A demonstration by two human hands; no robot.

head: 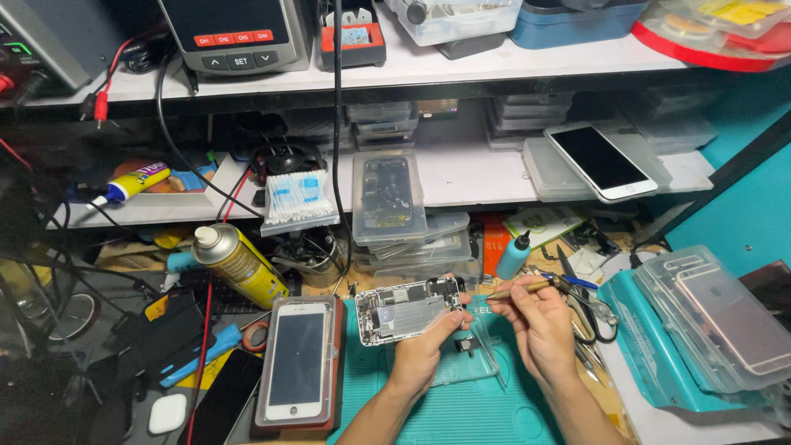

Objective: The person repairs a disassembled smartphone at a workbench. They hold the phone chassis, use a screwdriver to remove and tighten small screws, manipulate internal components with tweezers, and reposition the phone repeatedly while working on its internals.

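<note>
Clamped in the left hand (pixel 424 342), the opened phone (pixel 409 309) tilts up; right hand (pixel 540 317) pinches what looks like a screwdriver (pixel 521 288) just right of it.

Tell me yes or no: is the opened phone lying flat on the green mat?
No: the left hand holds the opened phone up off the green mat, while the right hand holds a screwdriver.

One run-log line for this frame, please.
left hand: holds opened phone body above teal mat | right hand: holds screwdriver, tip near phone body's right end | white phone lies left
</note>
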